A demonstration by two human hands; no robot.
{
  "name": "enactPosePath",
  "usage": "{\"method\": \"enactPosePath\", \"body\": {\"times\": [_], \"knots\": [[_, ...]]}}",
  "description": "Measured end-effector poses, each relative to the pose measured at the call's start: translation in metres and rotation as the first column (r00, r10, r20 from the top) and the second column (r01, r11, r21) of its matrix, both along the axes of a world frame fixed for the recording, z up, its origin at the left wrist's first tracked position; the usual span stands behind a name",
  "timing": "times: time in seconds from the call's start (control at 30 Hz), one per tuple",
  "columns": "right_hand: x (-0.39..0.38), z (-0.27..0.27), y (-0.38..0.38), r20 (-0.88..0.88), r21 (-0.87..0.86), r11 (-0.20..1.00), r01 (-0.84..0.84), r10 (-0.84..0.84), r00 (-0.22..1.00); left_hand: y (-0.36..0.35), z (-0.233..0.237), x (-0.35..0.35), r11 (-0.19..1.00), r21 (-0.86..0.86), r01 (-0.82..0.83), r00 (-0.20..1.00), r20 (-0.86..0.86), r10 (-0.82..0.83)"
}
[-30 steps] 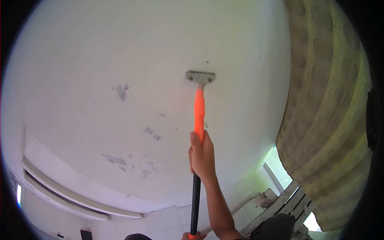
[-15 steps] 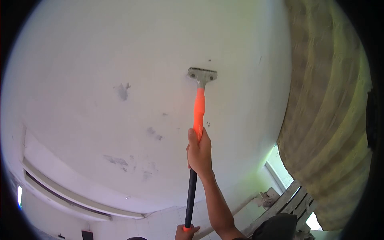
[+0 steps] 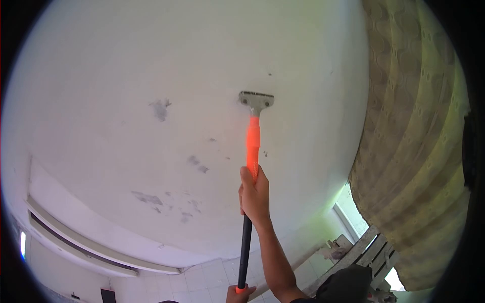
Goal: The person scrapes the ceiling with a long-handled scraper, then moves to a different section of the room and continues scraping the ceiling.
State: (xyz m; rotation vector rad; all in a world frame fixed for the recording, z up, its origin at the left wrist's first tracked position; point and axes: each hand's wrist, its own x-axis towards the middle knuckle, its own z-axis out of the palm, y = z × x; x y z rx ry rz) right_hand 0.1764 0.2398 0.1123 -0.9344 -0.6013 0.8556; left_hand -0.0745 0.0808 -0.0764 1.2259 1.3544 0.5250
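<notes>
"Since a scraper (image 3: 253, 136) is seen raised before a white surface (image 3: 116, 65), how is it gripped?"

"Its orange handle (image 3: 252, 157) is clasped near the bottom by the right hand (image 3: 256, 194). Lower down, its black pole (image 3: 245, 247) is grasped at an orange band by the left hand (image 3: 235, 295), which is partly cut off by the edge of view."

"Is the surface met by the head (image 3: 256, 100)?"

"That cannot be told for certain; the two are seen touching or very close."

"And what is found around the scraper?"

"Grey patches (image 3: 160, 109) are scattered to its left, a patterned curtain (image 3: 414, 126) is hung well to its right, and slats (image 3: 359, 248) are seen below and to its right."
</notes>
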Motion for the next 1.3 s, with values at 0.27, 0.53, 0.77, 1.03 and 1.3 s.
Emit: {"method": "enactPosePath", "body": {"times": [0.27,0.53,0.77,1.03,1.3], "knots": [[0.000,0.004,0.017,0.047,0.007,0.996,0.094,-0.094,0.994,0.033,-0.001,0.006,0.986,0.169,-0.015,0.995,-0.093,0.031],[0.008,-0.014,0.027,0.164,0.021,0.981,0.195,-0.196,0.967,0.040,-0.009,0.014,0.997,0.073,0.018,0.988,-0.155,-0.006],[0.057,0.027,0.013,0.165,-0.033,0.984,0.176,-0.169,0.972,0.039,0.028,0.074,0.994,-0.105,0.029,0.990,-0.131,-0.043],[0.034,-0.018,0.011,0.245,0.010,0.979,0.202,-0.198,0.949,0.001,-0.031,0.070,0.968,0.028,-0.251,0.957,-0.142,0.253],[0.039,-0.012,0.020,0.336,0.136,0.911,0.389,-0.411,0.847,-0.003,-0.025,0.080,0.990,-0.090,-0.112,0.994,-0.023,0.110]]}}
